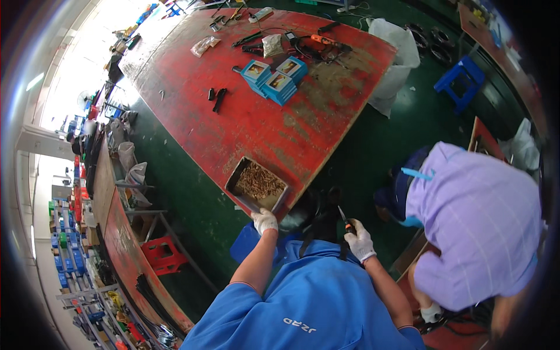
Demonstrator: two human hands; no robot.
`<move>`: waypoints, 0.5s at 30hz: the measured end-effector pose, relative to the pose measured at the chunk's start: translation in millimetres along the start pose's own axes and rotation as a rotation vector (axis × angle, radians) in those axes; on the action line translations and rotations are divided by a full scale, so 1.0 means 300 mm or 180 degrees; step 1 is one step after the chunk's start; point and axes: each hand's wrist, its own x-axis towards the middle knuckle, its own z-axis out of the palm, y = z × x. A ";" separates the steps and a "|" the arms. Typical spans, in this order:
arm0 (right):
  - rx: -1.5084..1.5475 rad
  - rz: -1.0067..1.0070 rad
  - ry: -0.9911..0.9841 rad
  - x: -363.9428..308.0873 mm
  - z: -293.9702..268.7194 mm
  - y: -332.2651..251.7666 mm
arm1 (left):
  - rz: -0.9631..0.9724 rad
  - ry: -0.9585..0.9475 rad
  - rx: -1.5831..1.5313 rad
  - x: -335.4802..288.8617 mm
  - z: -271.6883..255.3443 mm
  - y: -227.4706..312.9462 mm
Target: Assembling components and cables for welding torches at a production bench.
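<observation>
My left hand point(264, 221), in a white knit glove, grips the near rim of an open box point(238, 185) at the table's near corner. Inside the box lies a heap of small copper-coloured pieces point(256, 182), thin and pin-like. Off the table's edge to the right, my right hand point(360, 240), gloved the same way, is closed round the black and orange handle of a screwdriver-like tool point(349, 225). Its thin metal tip points up and away from me; the exact kind is too small to tell.
The red worn table point(216, 131) carries blue boxes point(281, 86), black pieces point(219, 99), small bags point(272, 45) and cabled tools point(315, 49). Close on my right a person in a purple shirt point(472, 216) bends down. Stools stand left, red point(162, 255), and far right, blue point(461, 83).
</observation>
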 end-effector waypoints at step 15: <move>-0.0072 0.0547 -0.0419 0.868 -0.025 -0.410 | -0.0037 0.0142 -0.0197 0.253 0.136 0.338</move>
